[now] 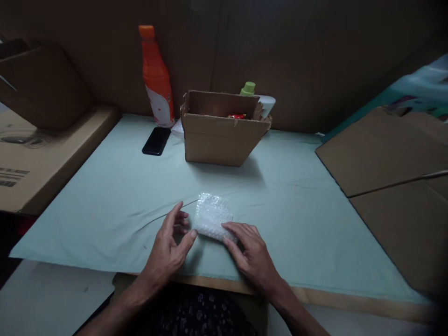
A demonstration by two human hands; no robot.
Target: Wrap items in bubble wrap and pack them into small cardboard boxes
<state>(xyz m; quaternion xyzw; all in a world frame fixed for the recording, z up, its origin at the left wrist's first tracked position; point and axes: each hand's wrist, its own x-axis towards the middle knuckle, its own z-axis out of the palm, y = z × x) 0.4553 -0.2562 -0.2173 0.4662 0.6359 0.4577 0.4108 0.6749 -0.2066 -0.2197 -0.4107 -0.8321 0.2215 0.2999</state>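
A small bundle wrapped in clear bubble wrap [211,215] lies on the pale green cloth [115,196] covering the table, near the front edge. My left hand [168,247] sits just left of the bundle, fingers spread, thumb tip touching its near left corner. My right hand [250,254] rests on the bundle's near right end, fingers flat on the wrap. What the wrap encloses is hidden.
An open cardboard box [224,128] with a red item inside stands at the back centre. An orange bottle [157,77], a black phone [156,140] and a green-capped bottle [248,88] are nearby. Flat cardboard sheets [392,158] lie right; a large carton [38,158] left.
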